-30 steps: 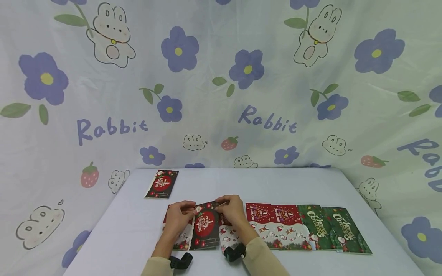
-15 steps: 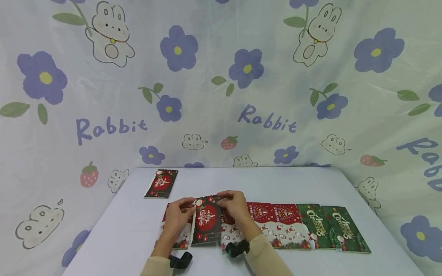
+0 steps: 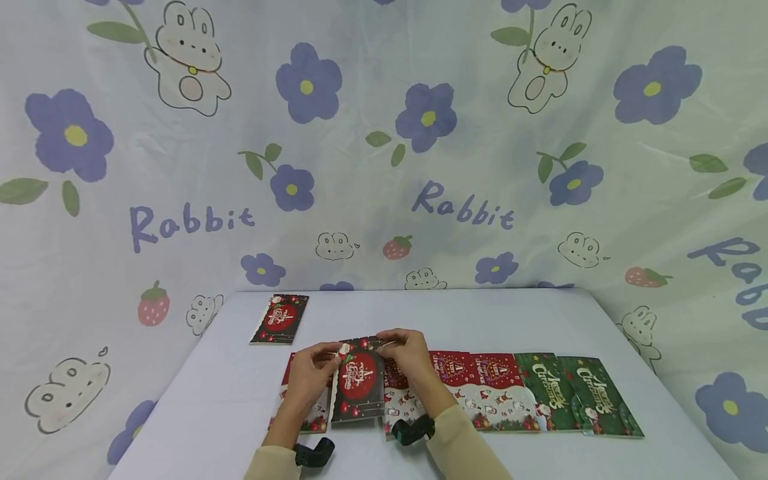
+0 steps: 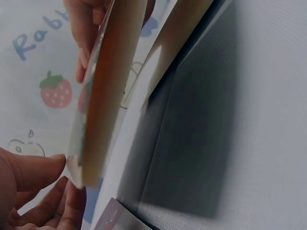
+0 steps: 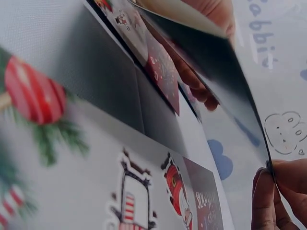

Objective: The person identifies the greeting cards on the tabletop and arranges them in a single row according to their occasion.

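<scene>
Both hands hold a black Christmas notebook (image 3: 357,387) with a red circle, its front tilted toward me and its lower edge raised off the table. My left hand (image 3: 307,379) pinches its upper left corner between thumb and fingers. At the upper right corner, my right hand (image 3: 409,359) pinches it likewise. The left wrist view shows the pale page edge of the notebook (image 4: 108,100); its dark back cover (image 5: 211,67) appears in the right wrist view. Red-and-white Christmas notebooks lie on either side, one (image 3: 316,421) partly behind my left hand, another (image 3: 399,408) partly behind my right.
Rightward along the row lie two more red-and-white notebooks (image 3: 501,393), then green Christmas notebooks (image 3: 603,400), overlapping. More black notebooks (image 3: 281,320) lie at the table's far left. A printed rabbit-and-flower curtain (image 3: 360,147) hangs behind the white table (image 3: 468,320).
Both hands have lifted the black notebook from its place in the row and tilted it up slightly, leaving a shadow beneath. The other notebooks have stayed where they were.
</scene>
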### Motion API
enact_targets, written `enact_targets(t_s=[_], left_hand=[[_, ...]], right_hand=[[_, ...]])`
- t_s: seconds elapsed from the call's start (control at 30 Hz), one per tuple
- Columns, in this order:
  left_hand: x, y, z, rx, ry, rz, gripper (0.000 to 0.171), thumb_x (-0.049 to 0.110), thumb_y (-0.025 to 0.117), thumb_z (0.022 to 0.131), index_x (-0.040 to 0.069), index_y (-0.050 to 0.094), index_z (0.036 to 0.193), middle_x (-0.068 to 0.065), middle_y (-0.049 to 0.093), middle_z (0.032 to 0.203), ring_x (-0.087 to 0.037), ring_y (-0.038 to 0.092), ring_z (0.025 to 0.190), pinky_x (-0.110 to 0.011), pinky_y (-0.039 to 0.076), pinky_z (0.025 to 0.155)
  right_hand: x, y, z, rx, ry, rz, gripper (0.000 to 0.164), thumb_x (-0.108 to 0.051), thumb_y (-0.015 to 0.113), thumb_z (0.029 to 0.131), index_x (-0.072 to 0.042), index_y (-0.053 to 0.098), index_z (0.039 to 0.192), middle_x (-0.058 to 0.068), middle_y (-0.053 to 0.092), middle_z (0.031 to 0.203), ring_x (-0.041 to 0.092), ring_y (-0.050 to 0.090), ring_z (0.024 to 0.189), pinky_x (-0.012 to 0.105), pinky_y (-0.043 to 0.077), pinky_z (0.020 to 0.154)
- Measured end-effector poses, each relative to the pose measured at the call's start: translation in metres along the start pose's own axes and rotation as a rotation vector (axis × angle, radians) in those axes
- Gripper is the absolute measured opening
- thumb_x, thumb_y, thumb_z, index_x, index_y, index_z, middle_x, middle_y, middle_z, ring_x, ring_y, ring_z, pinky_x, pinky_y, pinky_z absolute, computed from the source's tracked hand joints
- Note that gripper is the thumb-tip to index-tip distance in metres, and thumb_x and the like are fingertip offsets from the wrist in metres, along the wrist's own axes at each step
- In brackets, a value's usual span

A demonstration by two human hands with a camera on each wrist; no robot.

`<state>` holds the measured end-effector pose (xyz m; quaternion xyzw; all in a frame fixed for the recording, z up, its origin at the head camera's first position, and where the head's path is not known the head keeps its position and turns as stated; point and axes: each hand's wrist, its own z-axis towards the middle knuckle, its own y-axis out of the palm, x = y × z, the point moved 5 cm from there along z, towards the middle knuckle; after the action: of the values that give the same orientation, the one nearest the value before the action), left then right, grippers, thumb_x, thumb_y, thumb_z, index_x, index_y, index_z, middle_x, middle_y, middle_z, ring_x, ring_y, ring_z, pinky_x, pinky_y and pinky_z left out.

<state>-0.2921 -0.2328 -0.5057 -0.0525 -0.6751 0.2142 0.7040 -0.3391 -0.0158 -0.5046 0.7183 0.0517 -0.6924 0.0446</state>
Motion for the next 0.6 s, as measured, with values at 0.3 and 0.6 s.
enact_targets(t_s=[0.3,0.6], left_hand=[[-0.0012,-0.0006,0.0003,0.022,-0.029,-0.041,0.024,-0.003,0.072,0.096,0.003,0.078,0.119,-0.010,0.074,0.097,-0.017,0.066,0.085,-0.025,0.054,0.063],[0.0004,-0.0012,0.0008,0.019,-0.044,-0.100,0.024,-0.006,0.072,0.095,-0.001,0.077,0.118,-0.012,0.073,0.093,-0.015,0.067,0.080,-0.026,0.055,0.059]], right_hand=[[0.0004,0.0009,-0.0004,-0.003,-0.012,0.000,0.023,0.002,0.078,0.089,0.001,0.078,0.111,0.012,0.072,0.100,0.015,0.068,0.084,0.033,0.058,0.079],[-0.0018,0.0029,-0.0015,-0.019,-0.016,0.003,0.023,0.004,0.078,0.089,0.001,0.077,0.112,0.011,0.072,0.099,0.016,0.070,0.083,0.036,0.060,0.081]])
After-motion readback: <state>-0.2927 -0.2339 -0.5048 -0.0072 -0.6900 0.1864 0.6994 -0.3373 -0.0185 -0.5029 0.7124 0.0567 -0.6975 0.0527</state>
